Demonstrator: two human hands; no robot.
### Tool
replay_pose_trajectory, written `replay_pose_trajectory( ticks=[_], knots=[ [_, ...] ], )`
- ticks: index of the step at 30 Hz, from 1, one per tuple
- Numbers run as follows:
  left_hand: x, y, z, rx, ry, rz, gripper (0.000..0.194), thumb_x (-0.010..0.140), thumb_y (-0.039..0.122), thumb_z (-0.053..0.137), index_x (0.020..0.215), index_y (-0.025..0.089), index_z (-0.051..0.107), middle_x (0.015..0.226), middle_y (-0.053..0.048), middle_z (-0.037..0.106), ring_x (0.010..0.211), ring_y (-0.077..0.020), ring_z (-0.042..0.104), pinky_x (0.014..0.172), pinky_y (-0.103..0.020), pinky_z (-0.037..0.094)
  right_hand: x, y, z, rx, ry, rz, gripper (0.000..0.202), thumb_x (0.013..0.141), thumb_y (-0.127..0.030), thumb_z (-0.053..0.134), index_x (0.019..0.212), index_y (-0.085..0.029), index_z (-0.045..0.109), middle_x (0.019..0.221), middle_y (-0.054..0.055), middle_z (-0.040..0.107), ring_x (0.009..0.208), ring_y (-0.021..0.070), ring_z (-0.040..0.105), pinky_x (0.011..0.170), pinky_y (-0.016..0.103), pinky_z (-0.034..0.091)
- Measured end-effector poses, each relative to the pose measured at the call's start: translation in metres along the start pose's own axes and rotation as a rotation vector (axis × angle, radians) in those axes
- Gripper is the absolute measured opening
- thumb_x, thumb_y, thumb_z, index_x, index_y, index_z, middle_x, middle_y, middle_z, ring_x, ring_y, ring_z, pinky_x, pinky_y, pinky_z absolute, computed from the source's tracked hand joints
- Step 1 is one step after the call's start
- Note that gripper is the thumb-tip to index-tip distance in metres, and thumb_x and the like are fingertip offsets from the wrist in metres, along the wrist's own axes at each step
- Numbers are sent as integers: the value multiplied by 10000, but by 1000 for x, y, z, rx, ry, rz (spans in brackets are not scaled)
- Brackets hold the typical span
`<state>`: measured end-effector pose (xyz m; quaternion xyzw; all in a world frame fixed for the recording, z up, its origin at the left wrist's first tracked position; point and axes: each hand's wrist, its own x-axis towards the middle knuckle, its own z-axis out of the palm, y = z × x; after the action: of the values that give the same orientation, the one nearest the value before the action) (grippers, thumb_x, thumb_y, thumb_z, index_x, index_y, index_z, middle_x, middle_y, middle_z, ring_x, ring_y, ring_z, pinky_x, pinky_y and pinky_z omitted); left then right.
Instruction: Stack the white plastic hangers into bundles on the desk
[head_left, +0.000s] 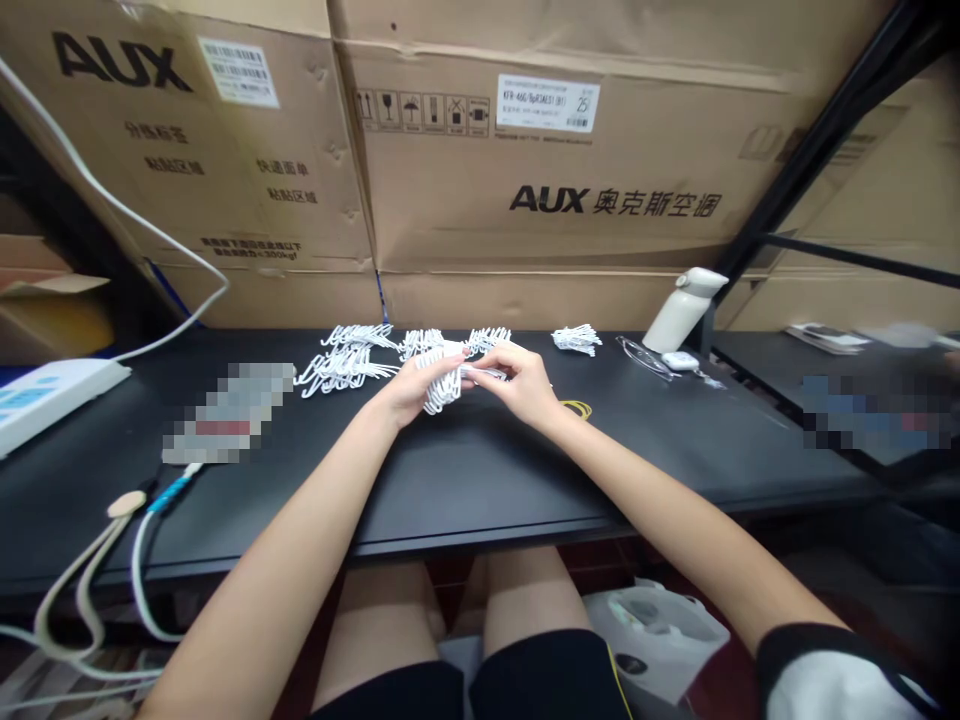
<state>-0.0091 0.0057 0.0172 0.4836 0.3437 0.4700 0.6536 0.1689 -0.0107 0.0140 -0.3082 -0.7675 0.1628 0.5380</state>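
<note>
A bundle of white hook-shaped pieces point(442, 386) is in my left hand point(410, 388), whose fingers wrap round it above the black table point(480, 480). My right hand point(521, 380) pinches the right end of the same bundle, its fingertips close to my left thumb. Behind my hands and to their left lie more white hooks in groups point(341, 368). A smaller white bundle point(576, 339) lies farther right. Yellow bands point(577, 409) show beside my right wrist, partly hidden by it.
Cardboard boxes point(450, 230) stand along the back. A cream bottle point(684, 308), a small white case point(680, 362) and a cable are at the back right. A blurred phone-like object point(232, 412) and a white power strip point(56, 395) lie left, with cords over the front edge.
</note>
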Motion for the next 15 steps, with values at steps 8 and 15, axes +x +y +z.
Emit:
replay_pose_trajectory(
  ticks=[8,15],
  knots=[
    [0,0,0,1,-7,4,330,708,227,766,1016,121,713,883,-81,751,711,-170,709,777,-286,569,0,-2,1,-8,-5,17,184,818,-350,659,770,-172,656,762,46,651,740,167,603,681,290,497],
    [-1,0,2,-5,14,18,332,685,233,783,989,115,720,887,-85,750,716,-173,704,745,-282,581,-2,-3,4,-112,1,-6,164,833,-330,629,782,-175,655,788,48,673,748,168,620,711,301,505]
  ],
)
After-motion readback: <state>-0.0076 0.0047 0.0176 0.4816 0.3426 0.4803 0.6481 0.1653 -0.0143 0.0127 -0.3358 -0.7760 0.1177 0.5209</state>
